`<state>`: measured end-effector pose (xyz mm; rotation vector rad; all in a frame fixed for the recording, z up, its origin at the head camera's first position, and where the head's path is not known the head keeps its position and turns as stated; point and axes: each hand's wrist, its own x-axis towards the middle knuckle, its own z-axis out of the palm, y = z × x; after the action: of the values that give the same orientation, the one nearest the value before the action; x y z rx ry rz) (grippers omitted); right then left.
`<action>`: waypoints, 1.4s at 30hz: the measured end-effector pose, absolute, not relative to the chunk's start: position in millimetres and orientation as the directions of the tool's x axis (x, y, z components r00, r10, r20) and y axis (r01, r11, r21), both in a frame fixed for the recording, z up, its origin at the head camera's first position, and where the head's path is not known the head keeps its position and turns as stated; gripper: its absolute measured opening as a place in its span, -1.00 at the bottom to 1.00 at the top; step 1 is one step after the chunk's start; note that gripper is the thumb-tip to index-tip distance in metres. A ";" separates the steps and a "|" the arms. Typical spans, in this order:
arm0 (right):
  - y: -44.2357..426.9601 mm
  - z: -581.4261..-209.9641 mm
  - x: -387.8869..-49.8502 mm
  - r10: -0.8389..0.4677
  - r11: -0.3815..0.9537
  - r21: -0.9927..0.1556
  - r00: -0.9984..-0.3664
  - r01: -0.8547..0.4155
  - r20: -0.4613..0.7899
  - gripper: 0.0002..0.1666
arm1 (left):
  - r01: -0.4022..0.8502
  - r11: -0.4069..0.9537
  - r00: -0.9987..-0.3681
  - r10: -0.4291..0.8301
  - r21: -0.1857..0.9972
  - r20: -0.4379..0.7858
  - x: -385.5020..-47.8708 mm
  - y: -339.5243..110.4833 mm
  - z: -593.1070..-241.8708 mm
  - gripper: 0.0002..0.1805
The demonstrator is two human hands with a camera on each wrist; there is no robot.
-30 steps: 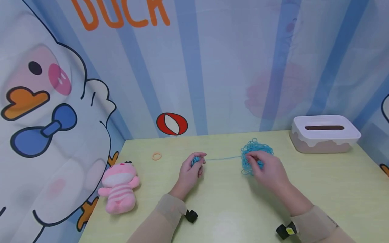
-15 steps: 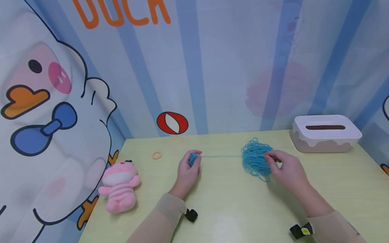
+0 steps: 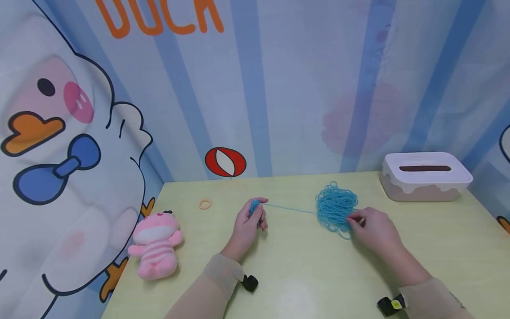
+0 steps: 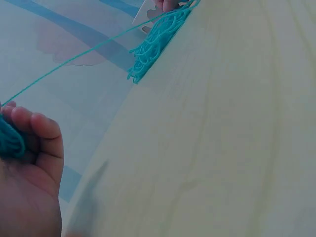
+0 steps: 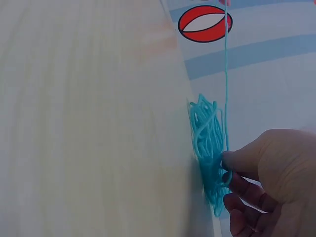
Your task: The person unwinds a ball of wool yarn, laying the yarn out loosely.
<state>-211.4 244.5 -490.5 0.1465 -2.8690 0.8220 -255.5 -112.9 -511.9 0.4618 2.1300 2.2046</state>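
Observation:
A loose heap of blue yarn [image 3: 335,204] lies on the table in the head view. At its right edge my right hand [image 3: 376,228] pinches a strand between thumb and forefinger, seen closely in the right wrist view. My left hand [image 3: 247,226] curls round a small wound bundle of the same yarn [image 4: 11,139], partly hidden by the fingers. A single strand [image 3: 288,208] stretches from the left hand across to the heap, above the table.
A pink striped plush toy [image 3: 156,246] lies at the table's left side. Behind it is an orange ring [image 3: 205,204]. At the back right stands a white and beige tissue box [image 3: 426,177]. A printed cloth backdrop [image 3: 291,88] rises along the back edge.
My right hand has moved from over the heap to its right edge, uncovering more yarn, then slightly lower. The left hand has shifted only a little, still holding its bundle.

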 end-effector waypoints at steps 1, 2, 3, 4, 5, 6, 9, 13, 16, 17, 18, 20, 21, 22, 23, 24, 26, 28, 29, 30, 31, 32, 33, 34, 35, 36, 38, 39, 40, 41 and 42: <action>240.9 -490.8 -211.4 -0.048 0.845 -0.517 -0.983 -0.136 0.179 -0.77 | 0.168 -0.055 -0.953 0.246 0.984 0.177 -254.9 -112.8 -511.7 -0.57; 237.3 -490.8 -211.4 -0.043 0.843 -0.520 -0.980 -0.140 0.195 -0.77 | 0.161 -0.047 -0.953 0.254 0.986 0.167 -254.5 -112.8 -511.5 -0.57; 233.0 -489.9 -211.2 -0.034 0.838 -0.526 -0.976 -0.145 0.216 -0.76 | 0.154 -0.040 -0.953 0.260 0.987 0.159 -254.1 -112.6 -511.4 -0.57; 227.7 -488.6 -210.6 -0.025 0.831 -0.532 -0.967 -0.160 0.253 -0.76 | 0.147 -0.034 -0.952 0.266 0.989 0.150 -254.0 -112.4 -511.3 -0.57; 221.5 -486.4 -210.0 -0.018 0.820 -0.542 -0.955 -0.185 0.298 -0.76 | 0.140 -0.026 -0.953 0.269 0.990 0.142 -254.1 -112.1 -511.6 -0.57; 214.3 -484.1 -209.2 -0.019 0.803 -0.553 -0.935 -0.225 0.353 -0.75 | 0.135 -0.019 -0.953 0.271 0.991 0.135 -254.0 -111.8 -511.6 -0.56; 187.8 -478.6 -208.9 -0.062 0.749 -0.559 -0.877 -0.356 0.476 -0.71 | 0.129 -0.010 -0.951 0.281 0.992 0.127 -253.8 -111.3 -511.4 -0.55; 147.6 -474.9 -211.9 -0.208 0.695 -0.554 -0.866 -0.458 0.455 -0.62 | 0.150 0.008 -0.943 0.303 0.989 0.140 -253.4 -111.6 -510.7 -0.55; 122.2 -472.9 -217.3 -0.294 0.670 -0.596 -0.895 -0.443 0.334 -0.46 | 0.171 0.024 -0.934 0.322 0.985 0.154 -253.0 -112.0 -508.9 -0.55; 115.4 -473.2 -219.9 -0.311 0.666 -0.612 -0.904 -0.428 0.294 -0.42 | 0.179 0.028 -0.932 0.325 0.984 0.160 -253.2 -112.2 -509.0 -0.55; 109.4 -474.0 -222.6 -0.321 0.661 -0.630 -0.912 -0.409 0.255 -0.38 | 0.183 0.028 -0.931 0.327 0.983 0.164 -253.0 -112.1 -508.3 -0.56; 100.0 -476.3 -228.5 -0.319 0.656 -0.662 -0.928 -0.363 0.192 -0.35 | 0.196 0.029 -0.928 0.330 0.980 0.175 -253.8 -112.1 -508.7 -0.58; 96.6 -477.6 -231.2 -0.313 0.653 -0.675 -0.934 -0.343 0.172 -0.36 | 0.202 0.032 -0.927 0.329 0.979 0.180 -254.4 -112.0 -509.5 -0.59; 93.8 -478.9 -233.3 -0.301 0.652 -0.684 -0.940 -0.327 0.163 -0.39 | 0.209 0.036 -0.926 0.328 0.977 0.186 -255.2 -111.9 -510.7 -0.59; 91.8 -480.0 -235.1 -0.286 0.648 -0.694 -0.945 -0.314 0.159 -0.44 | 0.215 0.038 -0.926 0.327 0.976 0.191 -255.7 -111.8 -511.5 -0.60; 90.5 -480.6 -236.2 -0.269 0.641 -0.706 -0.950 -0.300 0.159 -0.50 | 0.221 0.041 -0.925 0.326 0.974 0.196 -256.3 -111.5 -512.3 -0.60; 90.0 -481.0 -236.6 -0.232 0.632 -0.721 -0.957 -0.283 0.172 -0.63 | 0.227 0.056 -0.926 0.323 0.972 0.197 -257.2 -111.3 -513.8 -0.59; 91.9 -479.9 -234.9 -0.209 0.620 -0.731 -0.958 -0.287 0.198 -0.73 | 0.229 0.081 -0.932 0.305 0.970 0.195 -258.1 -111.1 -515.4 -0.58; 93.6 -478.8 -233.4 -0.205 0.613 -0.734 -0.956 -0.293 0.211 -0.76 | 0.224 0.090 -0.937 0.294 0.970 0.189 -258.4 -111.0 -516.3 -0.59; 95.6 -477.8 -231.8 -0.206 0.611 -0.730 -0.952 -0.306 0.226 -0.77 | 0.218 0.100 -0.942 0.284 0.971 0.182 -258.9 -111.0 -517.2 -0.59; 97.7 -476.3 -230.0 -0.211 0.609 -0.727 -0.948 -0.318 0.238 -0.78 | 0.210 0.104 -0.945 0.277 0.972 0.174 -259.0 -111.2 -517.4 -0.60; 100.2 -475.1 -228.2 -0.216 0.608 -0.723 -0.944 -0.329 0.248 -0.78 | 0.204 0.104 -0.947 0.274 0.973 0.169 -259.3 -111.3 -517.7 -0.61; 102.6 -473.6 -226.2 -0.223 0.605 -0.720 -0.940 -0.340 0.257 -0.78 | 0.199 0.099 -0.947 0.274 0.975 0.165 -259.5 -111.3 -518.0 -0.63; 105.2 -472.4 -224.5 -0.232 0.607 -0.712 -0.936 -0.352 0.265 -0.78 | 0.196 0.096 -0.947 0.277 0.976 0.163 -259.8 -111.4 -518.5 -0.66; 107.8 -471.4 -223.0 -0.239 0.610 -0.706 -0.933 -0.359 0.269 -0.79 | 0.186 0.087 -0.946 0.283 0.979 0.155 -259.8 -111.5 -518.1 -0.69; 110.4 -470.4 -221.6 -0.242 0.615 -0.699 -0.931 -0.366 0.274 -0.80 | 0.177 0.081 -0.946 0.288 0.981 0.147 -259.9 -111.6 -517.8 -0.73; 116.0 -469.0 -218.7 -0.243 0.620 -0.691 -0.928 -0.372 0.282 -0.82 | 0.153 0.074 -0.950 0.286 0.985 0.126 -259.4 -111.5 -517.6 -0.80; 118.9 -468.5 -217.6 -0.243 0.622 -0.687 -0.927 -0.376 0.287 -0.82 | 0.140 0.075 -0.954 0.277 0.987 0.114 -259.0 -111.5 -517.6 -0.83; 122.1 -467.7 -216.3 -0.243 0.625 -0.681 -0.924 -0.381 0.294 -0.83 | 0.136 0.083 -0.958 0.264 0.987 0.110 -258.8 -111.7 -517.6 -0.83; 125.1 -467.2 -215.3 -0.241 0.625 -0.678 -0.922 -0.386 0.302 -0.83 | 0.134 0.090 -0.962 0.249 0.987 0.108 -258.5 -112.0 -517.4 -0.83; 128.3 -466.9 -214.4 -0.239 0.627 -0.673 -0.919 -0.392 0.313 -0.84 | 0.138 0.097 -0.966 0.232 0.986 0.112 -258.4 -112.2 -517.5 -0.82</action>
<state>-214.4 128.3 -466.9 0.5215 -2.6549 1.1681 -258.4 -112.2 -517.5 0.3838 2.2734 2.0281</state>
